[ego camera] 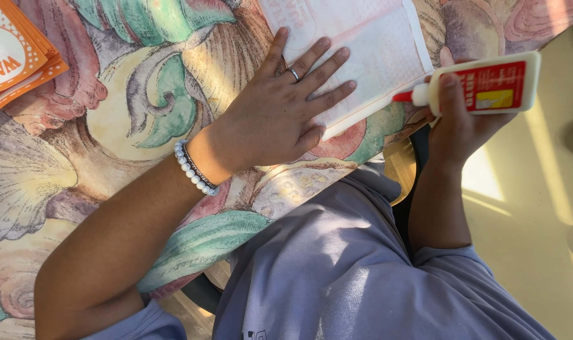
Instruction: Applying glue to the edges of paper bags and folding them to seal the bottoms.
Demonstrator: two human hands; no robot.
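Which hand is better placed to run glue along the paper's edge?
Right. The right hand holds the glue bottle, its red tip beside the paper edge; the left hand lies flat on the paper.

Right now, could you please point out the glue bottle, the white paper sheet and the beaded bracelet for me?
glue bottle (488, 85): head view, on the red label of its body.
white paper sheet (374, 38): head view, on its bare middle.
beaded bracelet (192, 169): head view, on the beads at the wrist.
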